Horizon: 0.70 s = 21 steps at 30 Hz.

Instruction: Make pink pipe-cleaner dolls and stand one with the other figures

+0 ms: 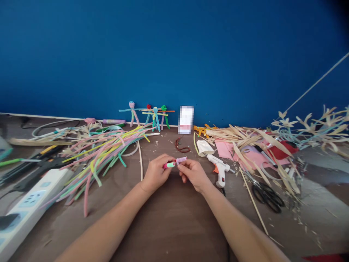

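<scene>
I can't read any text from here. The white card (186,119) at the back edge of the table (122,174) is pixelated, so anything printed on it is lost to me. On the white power strip (32,203) at the table's left edge I can make out socket shapes but no legible marking. The white-and-orange glue gun (221,168) shows no readable label at this resolution, and neither does the pink-and-green pen-shaped item (174,162).
</scene>
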Each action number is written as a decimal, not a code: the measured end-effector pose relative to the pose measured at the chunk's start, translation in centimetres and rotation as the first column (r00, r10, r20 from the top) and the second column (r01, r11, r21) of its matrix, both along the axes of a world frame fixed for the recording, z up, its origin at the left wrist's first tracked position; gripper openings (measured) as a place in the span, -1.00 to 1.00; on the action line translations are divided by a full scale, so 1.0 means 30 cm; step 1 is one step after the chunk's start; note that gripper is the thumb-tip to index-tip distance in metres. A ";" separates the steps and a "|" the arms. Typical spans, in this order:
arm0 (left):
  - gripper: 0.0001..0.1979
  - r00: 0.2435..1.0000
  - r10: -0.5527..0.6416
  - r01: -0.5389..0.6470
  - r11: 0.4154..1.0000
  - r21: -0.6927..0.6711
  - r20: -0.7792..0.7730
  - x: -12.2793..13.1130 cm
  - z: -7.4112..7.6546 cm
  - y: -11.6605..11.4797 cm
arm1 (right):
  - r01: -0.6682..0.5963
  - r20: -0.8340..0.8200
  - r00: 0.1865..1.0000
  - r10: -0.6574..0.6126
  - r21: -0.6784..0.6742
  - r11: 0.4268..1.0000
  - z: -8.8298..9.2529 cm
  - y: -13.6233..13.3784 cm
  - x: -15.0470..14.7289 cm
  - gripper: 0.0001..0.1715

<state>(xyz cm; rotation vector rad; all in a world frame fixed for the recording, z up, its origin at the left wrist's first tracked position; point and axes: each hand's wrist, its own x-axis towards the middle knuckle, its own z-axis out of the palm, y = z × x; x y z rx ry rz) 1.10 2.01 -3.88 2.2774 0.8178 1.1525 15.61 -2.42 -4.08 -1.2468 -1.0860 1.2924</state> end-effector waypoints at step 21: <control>-0.79 0.881 -0.282 0.309 0.951 0.011 -0.380 -0.032 0.013 0.032 | -0.223 0.726 0.687 -0.002 0.214 0.951 0.010 0.020 0.117 -0.89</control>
